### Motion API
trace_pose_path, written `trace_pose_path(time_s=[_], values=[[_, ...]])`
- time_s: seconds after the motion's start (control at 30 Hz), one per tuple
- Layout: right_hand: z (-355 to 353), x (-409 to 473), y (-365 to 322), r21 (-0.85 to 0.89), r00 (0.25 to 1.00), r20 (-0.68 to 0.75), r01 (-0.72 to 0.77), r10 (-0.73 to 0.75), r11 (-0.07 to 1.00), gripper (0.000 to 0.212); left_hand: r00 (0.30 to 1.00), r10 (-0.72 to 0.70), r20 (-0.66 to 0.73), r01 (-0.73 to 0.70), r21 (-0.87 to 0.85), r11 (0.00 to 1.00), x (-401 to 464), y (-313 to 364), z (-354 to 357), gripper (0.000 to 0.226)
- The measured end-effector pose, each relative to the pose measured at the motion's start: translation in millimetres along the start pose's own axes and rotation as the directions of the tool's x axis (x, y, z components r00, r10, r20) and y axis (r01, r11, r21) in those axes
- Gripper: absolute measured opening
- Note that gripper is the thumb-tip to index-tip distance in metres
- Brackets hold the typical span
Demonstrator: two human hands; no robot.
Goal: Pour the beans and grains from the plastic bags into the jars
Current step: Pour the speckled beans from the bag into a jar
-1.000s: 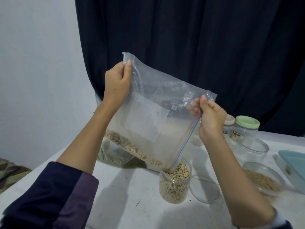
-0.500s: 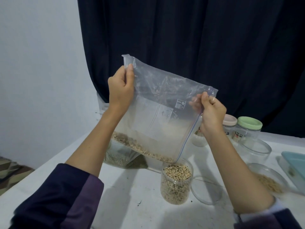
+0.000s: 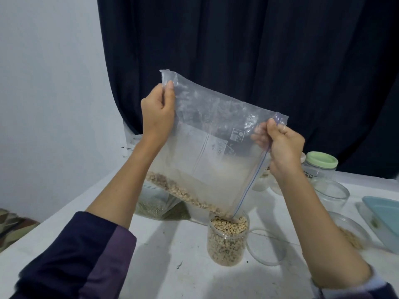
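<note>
A clear zip bag [image 3: 216,147] hangs tilted in the air over the table. My left hand [image 3: 158,112] pinches its upper left corner and my right hand [image 3: 282,145] grips its upper right corner by the blue zip strip. Pale beans [image 3: 183,193] lie along the bag's lower edge and slide toward its lowest corner. That corner sits at the mouth of a clear jar [image 3: 227,240], which is nearly full of the same beans.
A clear round lid [image 3: 267,247] lies right of the jar. Behind the bag sits another bag of greenish grain [image 3: 155,206]. At the right stand a green-lidded jar [image 3: 321,165], an open glass jar [image 3: 330,193], a container of grain [image 3: 349,234] and a light blue tray [image 3: 382,216].
Both hands have kept their hold on the bag and lifted it slightly. More beans have slid down toward the low corner, and the jar's fill level has risen.
</note>
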State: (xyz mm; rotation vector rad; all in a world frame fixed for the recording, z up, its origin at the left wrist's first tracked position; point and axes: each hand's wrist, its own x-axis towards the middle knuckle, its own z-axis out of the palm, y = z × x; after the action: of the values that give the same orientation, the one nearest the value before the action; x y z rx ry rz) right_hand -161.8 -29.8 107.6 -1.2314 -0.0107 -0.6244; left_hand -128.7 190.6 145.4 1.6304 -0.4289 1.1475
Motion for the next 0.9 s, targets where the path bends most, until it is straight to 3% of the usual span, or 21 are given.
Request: trace_pose_path(time_s=[0.37, 0.9], values=[[4, -13, -1, 0.016, 0.992, -0.04, -0.118, 0.118, 0.993, 0.021, 0.998, -0.018, 0.062, 0.016, 0.036, 0.999, 3, 8, -9, 0.046], [6, -13, -5, 0.045, 0.996, -0.036, -0.078, 0.08, 0.996, 0.023, 0.998, -0.011, 0.068, 0.008, 0.032, 0.999, 2, 12, -9, 0.043]])
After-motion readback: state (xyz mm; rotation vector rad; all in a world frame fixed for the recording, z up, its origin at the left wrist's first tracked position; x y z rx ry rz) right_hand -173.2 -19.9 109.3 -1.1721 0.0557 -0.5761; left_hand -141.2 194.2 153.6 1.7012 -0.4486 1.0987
